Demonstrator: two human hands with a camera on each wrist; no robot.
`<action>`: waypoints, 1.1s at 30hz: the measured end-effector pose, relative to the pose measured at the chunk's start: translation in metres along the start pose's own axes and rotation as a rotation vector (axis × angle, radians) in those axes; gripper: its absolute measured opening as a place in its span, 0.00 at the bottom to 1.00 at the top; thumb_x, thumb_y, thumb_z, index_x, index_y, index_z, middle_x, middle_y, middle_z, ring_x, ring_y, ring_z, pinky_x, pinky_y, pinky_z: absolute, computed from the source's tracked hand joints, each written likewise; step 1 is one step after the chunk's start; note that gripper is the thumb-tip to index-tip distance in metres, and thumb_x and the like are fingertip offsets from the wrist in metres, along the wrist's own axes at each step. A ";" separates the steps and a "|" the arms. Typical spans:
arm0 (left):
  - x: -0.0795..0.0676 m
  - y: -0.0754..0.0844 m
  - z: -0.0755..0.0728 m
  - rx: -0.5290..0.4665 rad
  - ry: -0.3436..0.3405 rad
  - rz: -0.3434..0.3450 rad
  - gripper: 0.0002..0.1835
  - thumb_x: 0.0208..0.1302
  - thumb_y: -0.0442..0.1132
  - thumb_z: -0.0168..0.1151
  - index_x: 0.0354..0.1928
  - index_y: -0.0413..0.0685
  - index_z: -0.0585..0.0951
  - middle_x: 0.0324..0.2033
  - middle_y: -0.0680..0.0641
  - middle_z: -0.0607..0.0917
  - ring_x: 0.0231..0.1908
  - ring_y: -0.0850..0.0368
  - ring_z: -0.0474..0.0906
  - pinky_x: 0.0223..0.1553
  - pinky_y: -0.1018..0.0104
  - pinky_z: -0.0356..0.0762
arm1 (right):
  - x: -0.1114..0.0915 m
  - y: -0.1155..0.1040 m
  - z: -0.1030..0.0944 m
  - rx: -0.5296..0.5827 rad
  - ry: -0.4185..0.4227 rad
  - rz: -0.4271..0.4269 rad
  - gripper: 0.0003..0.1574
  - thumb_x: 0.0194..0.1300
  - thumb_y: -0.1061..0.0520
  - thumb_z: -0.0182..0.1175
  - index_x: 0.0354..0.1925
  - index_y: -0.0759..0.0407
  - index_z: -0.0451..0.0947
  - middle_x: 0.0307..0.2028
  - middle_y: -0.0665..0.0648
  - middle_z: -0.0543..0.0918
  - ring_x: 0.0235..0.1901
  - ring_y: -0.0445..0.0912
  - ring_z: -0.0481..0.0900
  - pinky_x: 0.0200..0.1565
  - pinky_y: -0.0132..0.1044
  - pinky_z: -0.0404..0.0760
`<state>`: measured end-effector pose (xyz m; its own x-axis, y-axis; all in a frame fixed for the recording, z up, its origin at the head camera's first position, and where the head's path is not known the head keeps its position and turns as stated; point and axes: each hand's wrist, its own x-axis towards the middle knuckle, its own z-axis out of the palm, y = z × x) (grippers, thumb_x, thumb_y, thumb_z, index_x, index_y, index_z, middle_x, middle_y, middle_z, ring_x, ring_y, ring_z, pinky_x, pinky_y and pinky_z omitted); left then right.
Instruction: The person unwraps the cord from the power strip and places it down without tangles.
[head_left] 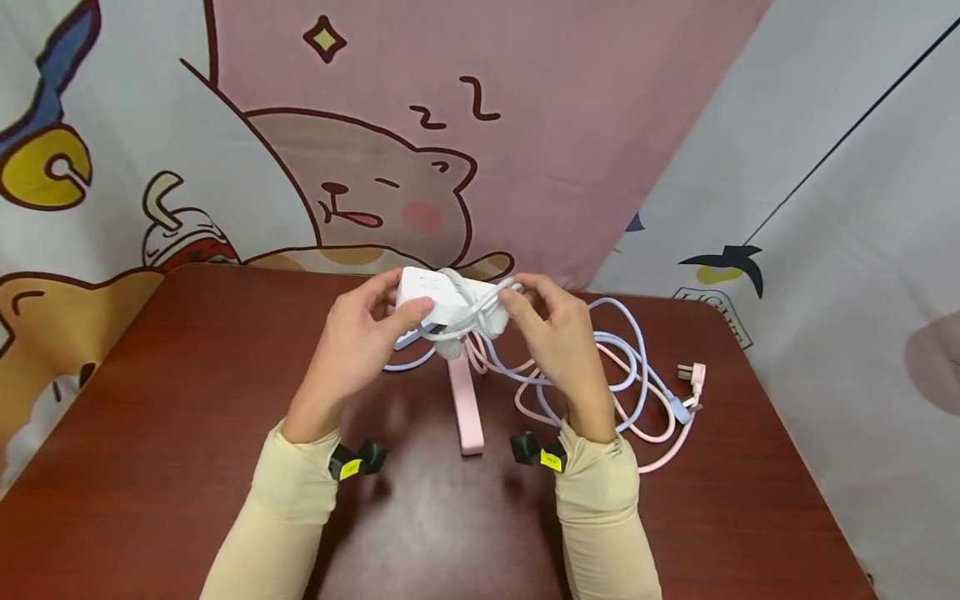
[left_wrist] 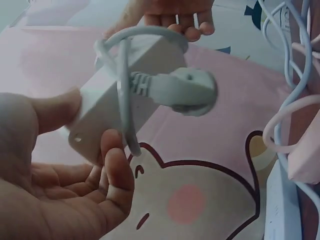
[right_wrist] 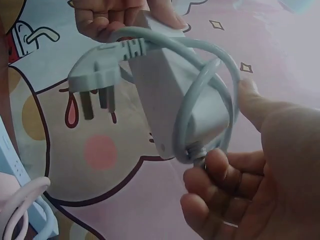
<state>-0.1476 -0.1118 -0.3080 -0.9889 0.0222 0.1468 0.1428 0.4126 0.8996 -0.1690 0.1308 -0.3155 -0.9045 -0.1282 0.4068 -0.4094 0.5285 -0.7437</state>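
Observation:
A white power strip is held up above the far part of the table, its own cord looped around it. My left hand grips one end between thumb and fingers. At the other end, where the cord leaves the body, my right hand holds the strip and cord with thumb and curled fingers. The white plug hangs free below the strip, its metal prongs showing in the right wrist view. Beneath, a pink power strip lies lengthwise on the table, and a blue power strip is partly hidden behind it.
Loose blue and pink cords lie tangled on the right side of the brown table. Their blue plug and pink plug rest near the right edge. A printed cloth hangs behind the table.

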 end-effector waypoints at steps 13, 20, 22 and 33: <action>0.005 -0.002 0.002 -0.109 -0.016 -0.076 0.22 0.73 0.53 0.60 0.58 0.45 0.82 0.35 0.44 0.87 0.32 0.56 0.81 0.37 0.70 0.79 | -0.001 0.006 -0.007 0.059 -0.038 -0.095 0.25 0.70 0.58 0.66 0.63 0.57 0.79 0.55 0.59 0.84 0.47 0.49 0.84 0.50 0.30 0.79; 0.004 -0.003 0.005 -0.122 -0.056 -0.085 0.19 0.75 0.52 0.59 0.55 0.45 0.82 0.33 0.46 0.85 0.36 0.49 0.82 0.40 0.67 0.80 | 0.001 0.004 -0.004 0.101 -0.027 -0.053 0.21 0.73 0.56 0.63 0.61 0.59 0.80 0.41 0.61 0.87 0.31 0.40 0.82 0.35 0.26 0.79; 0.003 -0.003 0.005 -0.102 -0.064 -0.083 0.20 0.74 0.53 0.60 0.57 0.48 0.82 0.39 0.47 0.87 0.41 0.51 0.82 0.44 0.64 0.80 | 0.002 0.004 -0.003 0.103 -0.002 -0.042 0.20 0.74 0.56 0.61 0.60 0.60 0.81 0.42 0.61 0.88 0.33 0.38 0.81 0.37 0.25 0.79; 0.000 -0.004 0.010 -0.076 -0.072 -0.091 0.24 0.68 0.57 0.64 0.58 0.51 0.82 0.45 0.47 0.88 0.43 0.56 0.80 0.46 0.64 0.76 | 0.002 0.009 -0.001 0.091 0.017 0.001 0.18 0.76 0.53 0.58 0.55 0.61 0.84 0.39 0.62 0.88 0.34 0.46 0.81 0.37 0.25 0.76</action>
<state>-0.1483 -0.1046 -0.3156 -0.9979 0.0544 0.0358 0.0525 0.3461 0.9367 -0.1749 0.1363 -0.3209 -0.9029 -0.1130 0.4148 -0.4187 0.4497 -0.7890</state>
